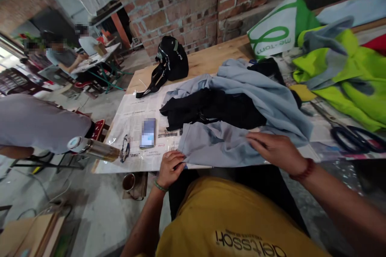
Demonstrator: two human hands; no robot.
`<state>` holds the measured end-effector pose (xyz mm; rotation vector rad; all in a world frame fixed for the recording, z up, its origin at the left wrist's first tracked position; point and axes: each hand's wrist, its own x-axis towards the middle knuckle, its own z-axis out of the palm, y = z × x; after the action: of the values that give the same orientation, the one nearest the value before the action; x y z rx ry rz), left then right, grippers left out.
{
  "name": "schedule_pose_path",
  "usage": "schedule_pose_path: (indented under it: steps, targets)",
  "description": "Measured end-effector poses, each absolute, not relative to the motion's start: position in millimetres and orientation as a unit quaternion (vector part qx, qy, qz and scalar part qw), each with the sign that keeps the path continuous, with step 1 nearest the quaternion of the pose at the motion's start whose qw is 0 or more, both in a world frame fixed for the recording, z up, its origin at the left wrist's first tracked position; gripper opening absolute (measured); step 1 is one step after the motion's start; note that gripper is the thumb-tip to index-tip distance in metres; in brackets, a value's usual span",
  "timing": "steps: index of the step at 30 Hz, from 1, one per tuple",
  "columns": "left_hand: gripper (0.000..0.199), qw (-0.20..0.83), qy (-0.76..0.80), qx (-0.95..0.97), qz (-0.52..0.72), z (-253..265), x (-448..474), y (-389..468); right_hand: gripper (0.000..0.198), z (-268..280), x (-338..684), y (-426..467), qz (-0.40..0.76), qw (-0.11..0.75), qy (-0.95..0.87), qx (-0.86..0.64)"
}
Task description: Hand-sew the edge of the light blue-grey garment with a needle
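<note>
A light grey-blue garment [217, 144] lies along the near edge of the table, with a black piece of cloth [214, 108] across its middle. My left hand [171, 168] is closed on the garment's near left corner, thumb against curled fingers. Further right, my right hand [276, 152] pinches the same grey-blue cloth between thumb and fingertips. The stretch between both hands lies fairly flat, with soft wrinkles. Behind the black cloth, more of the grey-blue fabric is bunched in folds.
Left on the newspaper-covered table [120, 122] are a phone [147, 133], glasses [124, 148] and a steel flask [93, 148]. A black bag [173, 58] stands behind. At right lie large scissors [346, 132], yellow-green clothing [346, 68] and a green-white bag [277, 28]. A person [39, 122] sits at left.
</note>
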<state>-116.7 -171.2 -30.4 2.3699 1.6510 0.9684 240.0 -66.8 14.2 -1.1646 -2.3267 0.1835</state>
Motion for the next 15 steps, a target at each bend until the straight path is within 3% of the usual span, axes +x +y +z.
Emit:
schedule_pose_path:
  steps: [4, 7, 10, 15]
  targets:
    - [0.007, 0.051, 0.545, 0.771, 0.325, -34, -117, -176, 0.027, 14, 201, -56, 0.079, 0.039, -0.886, -0.456]
    - [0.008, 0.057, 0.550, 0.767, 0.325, -36, -118, -177, 0.023, 5, 196, -55, 0.086, -0.044, -0.878, -0.469]
    - [0.009, 0.064, 0.554, 0.763, 0.327, -37, -118, -177, 0.016, -5, 209, -56, 0.100, -0.015, -0.868, -0.486]
    - [0.010, 0.102, 0.572, 0.722, 0.375, -35, -121, -178, 0.014, -10, 230, -71, 0.185, 0.178, -0.810, -0.527]
